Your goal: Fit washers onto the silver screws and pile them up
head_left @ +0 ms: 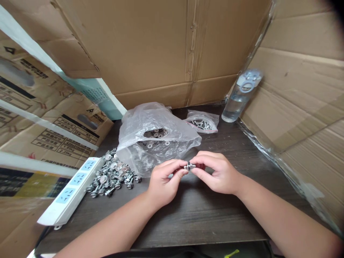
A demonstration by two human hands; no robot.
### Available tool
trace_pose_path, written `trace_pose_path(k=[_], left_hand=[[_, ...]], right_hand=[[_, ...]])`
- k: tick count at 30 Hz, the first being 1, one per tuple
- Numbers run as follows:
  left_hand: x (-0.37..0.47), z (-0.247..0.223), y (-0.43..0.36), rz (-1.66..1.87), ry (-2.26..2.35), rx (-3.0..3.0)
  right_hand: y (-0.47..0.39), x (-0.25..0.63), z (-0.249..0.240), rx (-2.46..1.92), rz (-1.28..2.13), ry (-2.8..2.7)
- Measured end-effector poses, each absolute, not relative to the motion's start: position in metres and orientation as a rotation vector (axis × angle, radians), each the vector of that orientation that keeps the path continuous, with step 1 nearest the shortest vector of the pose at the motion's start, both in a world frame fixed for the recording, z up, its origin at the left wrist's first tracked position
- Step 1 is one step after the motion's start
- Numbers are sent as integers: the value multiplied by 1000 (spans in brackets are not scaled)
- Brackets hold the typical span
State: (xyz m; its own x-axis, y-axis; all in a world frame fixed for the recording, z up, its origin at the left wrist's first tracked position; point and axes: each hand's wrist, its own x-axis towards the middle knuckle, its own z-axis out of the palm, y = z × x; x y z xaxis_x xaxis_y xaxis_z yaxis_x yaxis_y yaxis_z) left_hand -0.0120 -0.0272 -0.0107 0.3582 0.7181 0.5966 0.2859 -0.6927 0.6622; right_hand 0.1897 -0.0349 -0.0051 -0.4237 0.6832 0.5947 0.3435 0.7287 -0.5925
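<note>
Over the front middle of the dark table, my left hand (166,181) and my right hand (219,170) meet at a small metal bolt (190,166) with a washer around it. My left hand pinches one end between thumb and index finger, and the thumb and fingers of my right hand close on the other end. Left of my hands lies a pile of bolts (111,175), several with washers on them. A crumpled clear plastic bag (158,116) behind my left hand holds loose flat washers (160,136).
A white power strip (71,190) borders the bolt pile on the left. Behind my right hand lies a small zip bag (215,118) of screws. A water bottle (238,100) stands at the back right. Cardboard walls (161,46) enclose the table (215,222) on three sides.
</note>
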Motion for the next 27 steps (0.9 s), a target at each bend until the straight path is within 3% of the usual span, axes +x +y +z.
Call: trace_pose_path(k=[27], left_hand=[[-11, -11, -27, 1312, 838, 2204]], right_hand=[[-33, 189, -4, -807, 495, -2067]])
